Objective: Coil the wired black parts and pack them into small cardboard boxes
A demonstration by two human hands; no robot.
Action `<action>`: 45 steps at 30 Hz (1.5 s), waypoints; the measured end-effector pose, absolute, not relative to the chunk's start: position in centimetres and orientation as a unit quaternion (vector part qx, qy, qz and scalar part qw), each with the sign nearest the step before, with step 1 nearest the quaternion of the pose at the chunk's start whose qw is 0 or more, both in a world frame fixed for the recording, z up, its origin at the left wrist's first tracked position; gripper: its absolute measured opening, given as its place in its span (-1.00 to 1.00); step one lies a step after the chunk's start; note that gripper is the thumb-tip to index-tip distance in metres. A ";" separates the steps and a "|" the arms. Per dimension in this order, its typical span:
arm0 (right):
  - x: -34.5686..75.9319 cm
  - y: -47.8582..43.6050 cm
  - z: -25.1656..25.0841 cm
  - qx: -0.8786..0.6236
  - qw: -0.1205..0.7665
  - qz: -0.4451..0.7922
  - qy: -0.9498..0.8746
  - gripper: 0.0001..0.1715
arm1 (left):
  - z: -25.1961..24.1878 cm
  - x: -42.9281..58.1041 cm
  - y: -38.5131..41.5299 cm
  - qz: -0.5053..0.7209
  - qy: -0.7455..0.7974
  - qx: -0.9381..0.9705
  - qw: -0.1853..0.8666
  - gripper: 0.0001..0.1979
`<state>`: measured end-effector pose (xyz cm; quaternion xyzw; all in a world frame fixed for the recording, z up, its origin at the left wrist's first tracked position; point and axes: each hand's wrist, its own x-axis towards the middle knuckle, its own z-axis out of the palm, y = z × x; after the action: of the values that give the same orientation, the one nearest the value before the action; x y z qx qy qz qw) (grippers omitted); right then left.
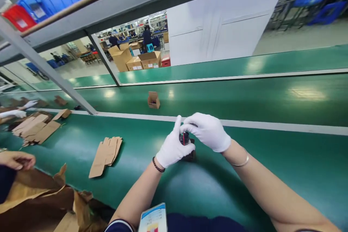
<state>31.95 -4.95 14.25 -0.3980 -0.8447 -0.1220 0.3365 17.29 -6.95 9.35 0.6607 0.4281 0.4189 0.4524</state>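
In the head view, my left hand [175, 147], in a white glove, is wrapped round a small black part with a red stripe [184, 138]. Its exact kind is hidden by the fingers. My right hand [208, 130], also gloved, bends over the top of that part with thumb and fingers pinched together. A dark bit shows under the right fingers, too small to name. Just below and behind the left hand, a small dark brown box-like thing [192, 155] rests on the green work surface [217, 203], partly covered by the hand.
A small open carton [153, 100] stands on the far green belt [231, 98]. Flat cardboard blanks [104, 157] lie left, with a bigger pile [36, 128] beyond. A co-worker's bare hand [17, 160] and another person's gloved hand [19, 114] are at left. A slanting metal post [62, 83] rises there.
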 end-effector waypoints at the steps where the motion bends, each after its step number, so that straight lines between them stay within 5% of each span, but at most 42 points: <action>1: 31.9 -4.7 13.7 -0.421 0.341 -0.095 -0.835 -0.71 | 9.1 17.3 -7.1 0.428 0.429 0.647 0.464 -0.24; 6: 31.9 -4.5 10.6 -0.401 0.280 -0.139 -0.861 -0.68 | 8.5 17.3 -6.9 0.620 0.396 0.468 0.489 -0.61; 11: 31.2 -7.1 10.6 -0.280 0.191 -0.218 -0.915 -0.71 | 9.3 16.8 -6.8 0.658 0.235 0.306 0.647 -0.46; 19: 31.4 -8.0 12.9 -0.340 0.319 -0.087 -0.880 -0.78 | 9.2 15.7 -7.6 0.518 0.312 0.535 0.590 -0.26; 24: 30.9 -8.0 12.9 -0.461 0.389 0.124 -0.788 -0.91 | 9.3 15.7 -7.8 0.422 0.397 0.626 0.522 -0.50; 27: 30.4 -7.9 12.6 -0.531 0.399 0.202 -0.720 -0.69 | 8.9 16.1 -7.9 0.456 0.433 0.649 0.429 -0.54; 30: 30.1 -7.7 12.0 -0.550 0.397 0.275 -0.681 -0.54 | 8.5 16.5 -7.9 0.441 0.509 0.642 0.366 -0.37; 34: 30.0 -8.2 10.8 -0.465 0.444 0.166 -0.748 -0.81 | 8.2 16.7 -7.8 0.412 0.563 0.635 0.331 -0.14; 38: 29.8 -9.0 10.1 -0.387 0.422 0.025 -0.819 -0.71 | 7.7 16.6 -7.7 0.424 0.579 0.623 0.313 -0.10; 45: 28.7 -8.5 10.1 -0.446 0.443 0.185 -0.756 -0.73 | 7.2 17.0 -7.7 0.405 0.621 0.612 0.275 -0.15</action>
<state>28.74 -8.49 10.10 -0.4456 -0.7556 0.1854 0.4428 16.99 -7.70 7.24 0.6120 0.6213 0.4046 0.2751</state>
